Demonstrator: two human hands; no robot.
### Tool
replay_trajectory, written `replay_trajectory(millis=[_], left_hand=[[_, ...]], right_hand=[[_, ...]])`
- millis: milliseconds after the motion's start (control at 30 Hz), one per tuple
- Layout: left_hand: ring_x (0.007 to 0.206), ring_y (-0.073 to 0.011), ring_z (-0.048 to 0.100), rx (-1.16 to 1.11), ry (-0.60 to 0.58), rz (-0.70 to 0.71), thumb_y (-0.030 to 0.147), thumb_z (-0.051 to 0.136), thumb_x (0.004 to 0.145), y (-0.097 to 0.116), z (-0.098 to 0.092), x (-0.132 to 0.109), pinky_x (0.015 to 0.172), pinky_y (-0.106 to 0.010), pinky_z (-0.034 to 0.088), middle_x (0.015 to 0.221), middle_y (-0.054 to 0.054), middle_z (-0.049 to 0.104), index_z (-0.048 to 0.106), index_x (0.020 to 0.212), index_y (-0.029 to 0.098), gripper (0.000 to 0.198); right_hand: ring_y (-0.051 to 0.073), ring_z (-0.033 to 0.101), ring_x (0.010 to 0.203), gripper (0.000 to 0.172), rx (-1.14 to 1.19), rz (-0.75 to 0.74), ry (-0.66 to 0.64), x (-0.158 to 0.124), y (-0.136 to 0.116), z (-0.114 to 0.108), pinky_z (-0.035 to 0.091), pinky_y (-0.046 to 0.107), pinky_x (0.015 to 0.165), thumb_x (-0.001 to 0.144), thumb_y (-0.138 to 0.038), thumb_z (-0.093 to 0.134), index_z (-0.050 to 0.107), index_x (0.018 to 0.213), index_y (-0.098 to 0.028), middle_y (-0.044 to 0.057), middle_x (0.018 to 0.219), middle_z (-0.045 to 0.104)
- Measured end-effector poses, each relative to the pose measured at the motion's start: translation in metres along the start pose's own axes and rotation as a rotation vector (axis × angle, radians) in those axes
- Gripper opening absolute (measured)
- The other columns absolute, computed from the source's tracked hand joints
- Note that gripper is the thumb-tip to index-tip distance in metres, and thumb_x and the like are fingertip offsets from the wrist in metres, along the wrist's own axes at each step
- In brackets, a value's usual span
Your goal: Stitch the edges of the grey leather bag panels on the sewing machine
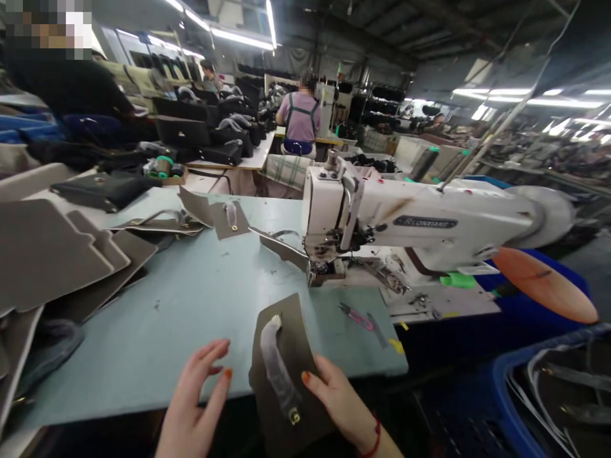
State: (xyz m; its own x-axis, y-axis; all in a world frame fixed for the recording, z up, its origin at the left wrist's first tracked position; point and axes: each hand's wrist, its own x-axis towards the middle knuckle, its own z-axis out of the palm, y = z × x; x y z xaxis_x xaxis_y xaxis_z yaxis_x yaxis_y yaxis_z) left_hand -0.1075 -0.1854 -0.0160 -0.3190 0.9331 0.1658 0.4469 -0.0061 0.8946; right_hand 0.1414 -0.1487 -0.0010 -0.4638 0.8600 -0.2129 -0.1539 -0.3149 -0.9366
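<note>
My right hand grips a grey-brown bag panel by its right edge, thumb on top. The panel carries a plastic-wrapped strap with a gold clasp at its lower end. It lies over the front edge of the pale green table, just in front of the needle of the white sewing machine. My left hand hovers beside the panel's left edge, fingers apart and slightly curled, holding nothing.
Stacks of similar panels lie at the left; more pieces with clasps lie further back. Pink thread snips rest near the machine. A blue bin with straps stands at the right. Other people work at tables behind.
</note>
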Motion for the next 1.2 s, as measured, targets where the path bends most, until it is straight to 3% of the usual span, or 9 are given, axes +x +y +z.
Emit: replay_trajectory(millis=[67,133,233,300,433,600,833,1000,1200], left_hand=[[0.121,-0.0287,0.058,-0.074,-0.036,-0.074,0.042,0.065,0.083,0.012,-0.008,0.022,0.103,-0.040,0.048,0.135,-0.007,0.058,0.061,0.125,0.032,0.044],[0.123,-0.0282,0.056,-0.156,-0.221,-0.119,0.045,0.068,0.080,0.033,-0.011,0.039,0.105,-0.038,0.046,0.131,-0.008,0.062,0.062,0.125,0.030,0.047],[0.091,-0.0250,0.069,-0.300,-0.662,-0.273,0.048,0.067,0.082,0.066,-0.009,0.047,0.080,-0.031,0.055,0.099,-0.009,0.074,0.073,0.102,0.021,0.034],[0.070,-0.0193,0.067,-0.370,-0.784,-0.356,0.048,0.065,0.085,0.083,-0.004,0.043,0.063,-0.025,0.052,0.079,-0.006,0.074,0.074,0.085,0.017,0.033],[0.074,-0.0184,0.066,-0.409,-0.600,-0.351,0.048,0.067,0.083,0.092,0.003,0.023,0.066,-0.022,0.052,0.082,-0.005,0.075,0.078,0.089,0.020,0.031],[0.080,-0.0225,0.069,-0.452,-0.280,-0.396,0.051,0.075,0.074,0.073,-0.003,0.007,0.068,-0.023,0.054,0.090,-0.007,0.078,0.080,0.092,0.021,0.035],[0.075,-0.0220,0.067,-0.553,-0.027,-0.563,0.054,0.081,0.063,0.058,-0.012,0.002,0.059,-0.022,0.055,0.084,-0.003,0.076,0.076,0.097,0.022,0.048],[0.080,-0.0253,0.069,-0.635,0.009,-0.655,0.055,0.082,0.060,0.061,-0.009,0.008,0.063,-0.028,0.059,0.089,-0.002,0.076,0.074,0.096,0.023,0.049],[0.069,-0.0213,0.069,-0.620,-0.003,-0.749,0.059,0.076,0.066,0.029,-0.004,0.007,0.058,-0.026,0.059,0.079,0.000,0.076,0.073,0.089,0.025,0.042]], right_hand=[[0.023,0.065,0.099,0.042,-0.177,0.017,-0.147,-0.017,-0.023,-0.014,0.047,0.032,0.094,0.090,-0.048,0.062,0.070,0.118,-0.018,0.005,0.107,0.072],[0.023,0.065,0.093,0.043,-0.342,0.061,-0.283,-0.030,-0.043,-0.024,0.048,0.029,0.085,0.092,-0.051,0.057,0.073,0.115,-0.018,0.004,0.100,0.073],[0.023,0.064,0.088,0.041,-0.508,0.070,-0.347,-0.041,-0.062,-0.032,0.047,0.027,0.079,0.095,-0.050,0.052,0.074,0.113,-0.019,0.004,0.097,0.072],[0.024,0.064,0.087,0.040,-0.562,0.070,-0.331,-0.046,-0.070,-0.036,0.047,0.026,0.078,0.096,-0.047,0.051,0.074,0.114,-0.020,0.004,0.097,0.072],[0.026,0.066,0.087,0.038,-0.566,0.096,-0.223,-0.056,-0.075,-0.052,0.048,0.027,0.075,0.095,-0.046,0.053,0.076,0.110,-0.020,0.006,0.095,0.074],[0.020,0.062,0.069,0.040,-0.365,0.172,0.118,-0.064,-0.062,-0.074,0.046,0.024,0.062,0.081,-0.053,0.069,0.078,0.085,-0.014,0.006,0.075,0.071],[0.014,0.059,0.061,0.034,0.077,0.078,0.298,-0.050,-0.051,-0.055,0.047,0.023,0.061,0.072,-0.047,0.081,0.072,0.080,-0.014,0.002,0.067,0.066],[0.016,0.059,0.063,0.034,-0.001,-0.015,0.329,-0.044,-0.060,-0.044,0.046,0.024,0.060,0.079,-0.045,0.075,0.073,0.084,-0.012,0.003,0.069,0.066],[0.013,0.050,0.061,0.039,-0.274,-0.100,0.305,-0.050,-0.073,-0.028,0.039,0.021,0.056,0.087,-0.048,0.067,0.072,0.075,-0.011,0.001,0.066,0.059]])
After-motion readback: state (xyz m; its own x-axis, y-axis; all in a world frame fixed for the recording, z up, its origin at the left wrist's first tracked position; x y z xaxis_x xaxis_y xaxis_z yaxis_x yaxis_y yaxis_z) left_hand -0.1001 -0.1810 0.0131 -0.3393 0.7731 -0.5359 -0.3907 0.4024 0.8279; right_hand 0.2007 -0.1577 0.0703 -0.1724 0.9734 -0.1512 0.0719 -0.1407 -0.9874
